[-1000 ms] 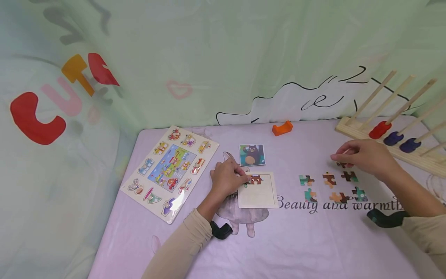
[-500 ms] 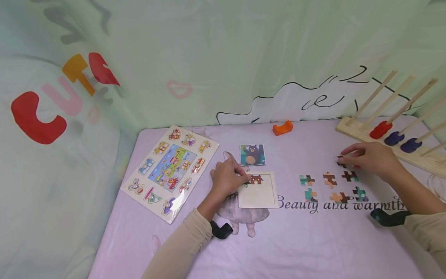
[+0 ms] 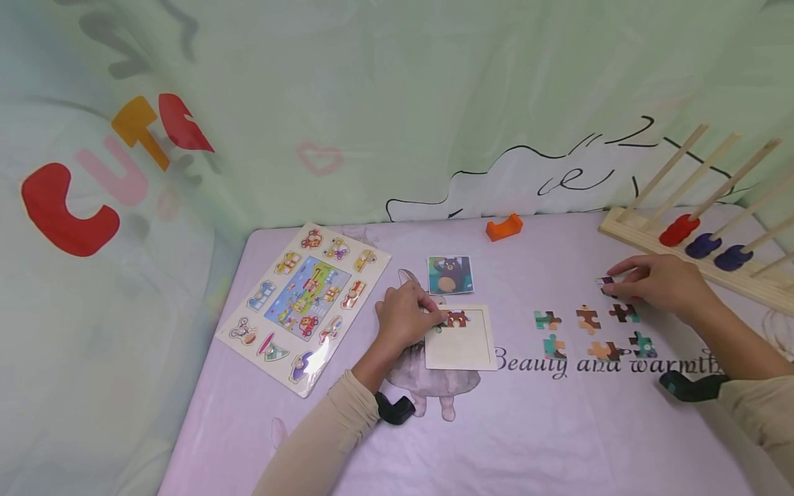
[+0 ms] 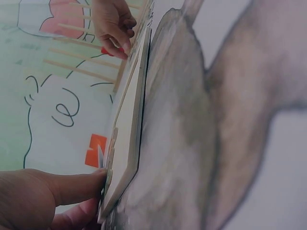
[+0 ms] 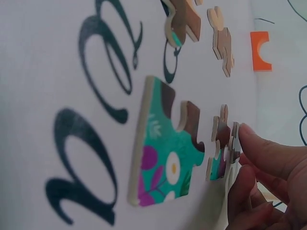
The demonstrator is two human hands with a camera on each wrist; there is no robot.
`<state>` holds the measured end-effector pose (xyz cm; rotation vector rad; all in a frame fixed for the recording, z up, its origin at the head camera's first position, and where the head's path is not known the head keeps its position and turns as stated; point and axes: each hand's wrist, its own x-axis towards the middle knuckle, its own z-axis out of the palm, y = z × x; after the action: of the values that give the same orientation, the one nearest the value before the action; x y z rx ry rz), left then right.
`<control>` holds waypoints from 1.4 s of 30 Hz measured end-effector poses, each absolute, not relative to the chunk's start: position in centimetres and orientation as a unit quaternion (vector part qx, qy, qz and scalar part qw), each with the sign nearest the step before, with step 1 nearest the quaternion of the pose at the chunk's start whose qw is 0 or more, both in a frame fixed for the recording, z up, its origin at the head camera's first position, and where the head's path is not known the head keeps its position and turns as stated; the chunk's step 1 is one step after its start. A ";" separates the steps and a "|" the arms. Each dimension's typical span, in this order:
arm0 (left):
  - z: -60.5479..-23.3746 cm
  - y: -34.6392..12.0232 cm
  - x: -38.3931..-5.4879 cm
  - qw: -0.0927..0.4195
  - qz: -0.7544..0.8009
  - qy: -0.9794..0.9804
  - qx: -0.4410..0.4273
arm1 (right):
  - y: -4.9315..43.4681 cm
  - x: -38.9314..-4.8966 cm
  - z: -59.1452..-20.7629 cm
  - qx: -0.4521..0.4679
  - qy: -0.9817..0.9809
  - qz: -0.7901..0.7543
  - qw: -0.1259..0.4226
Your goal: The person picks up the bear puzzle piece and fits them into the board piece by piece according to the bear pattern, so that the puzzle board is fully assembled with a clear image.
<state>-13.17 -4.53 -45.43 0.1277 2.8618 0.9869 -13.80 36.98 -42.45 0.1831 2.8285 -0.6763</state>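
Note:
My left hand (image 3: pixel 403 315) pinches the upper left corner of a square wooden puzzle tray (image 3: pixel 460 351); in the left wrist view its thumb lies over the tray's edge. Along the tray's top sits a brown bear-face piece (image 3: pixel 457 319), with the corner beside it hidden by the fingers. At the right, my right hand (image 3: pixel 666 284) pinches a small jigsaw piece (image 5: pixel 235 143) between thumb and fingers, low over the cloth. Several loose jigsaw pieces lie just in front of that hand, among them a teal corner piece (image 5: pixel 168 153) with a white flower.
Behind the tray lies a bear picture card (image 3: pixel 450 275). A vehicle peg puzzle board (image 3: pixel 304 310) is at the left. An orange block (image 3: pixel 504 228) stands near the back edge, and a wooden peg rack (image 3: pixel 639 234) with red and blue beads is at the back right.
My right hand has shifted slightly right and down, and the piece at its fingertips has tipped, now showing its patterned face. The left hand stays on the tray.

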 end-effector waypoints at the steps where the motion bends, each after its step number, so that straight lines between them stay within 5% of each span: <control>1: -45.5 -4.5 -13.2 0.056 0.326 0.943 0.042 | 37.0 -13.8 -42.4 0.062 0.964 -0.231 0.114; 42: -45.2 -4.5 -13.1 0.065 0.332 0.940 0.038 | 36.3 -13.5 -41.8 0.066 0.963 -0.252 0.068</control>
<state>-13.10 -4.47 -45.19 0.1140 2.8380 1.0021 -13.45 36.35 -41.75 0.1981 2.9019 -0.7596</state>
